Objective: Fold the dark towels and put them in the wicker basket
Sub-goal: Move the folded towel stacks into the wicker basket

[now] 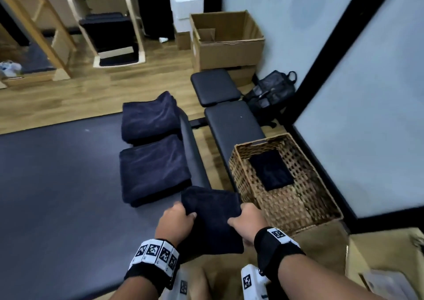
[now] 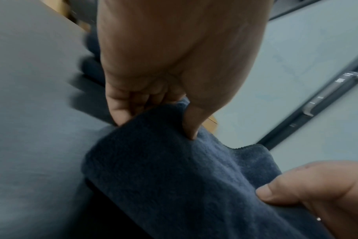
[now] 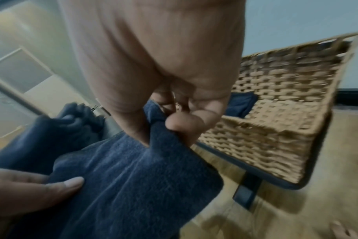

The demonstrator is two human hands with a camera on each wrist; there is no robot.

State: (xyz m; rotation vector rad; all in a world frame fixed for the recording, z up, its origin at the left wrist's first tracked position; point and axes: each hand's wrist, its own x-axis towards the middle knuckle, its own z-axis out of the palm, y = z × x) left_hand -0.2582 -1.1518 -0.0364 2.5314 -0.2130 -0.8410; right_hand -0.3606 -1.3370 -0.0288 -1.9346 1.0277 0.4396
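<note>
Looking down at the big grey mat (image 1: pixel 57 185), which fills the left side from 9 to 6 o'clock. Right of it, running toward 1 o'clock, is a black desk (image 1: pixel 231 125) with the basket (image 1: pixel 296 205) sitting on its near end, at about 3 o'clock from the hands. One folded towel lies flat on the basket's bottom (image 1: pixel 270 171).

Two towel stacks sit on the mat's right edge: the near stack (image 1: pixel 153 169) at 11 o'clock from the hands, and the far stack (image 1: pixel 150 118) just beyond it, the two almost touching.

The held towel (image 1: pixel 211 217) is folded into a small pad, over the mat's right edge and just left of the basket. Left hand (image 1: pixel 175 221) pinches its left edge, thumb on top and fingers curled under. Right hand (image 1: pixel 246 221) grips the right edge the same way; the wrist view shows cloth bunched between thumb and fingers. So both grips are closed on that one towel.
</note>
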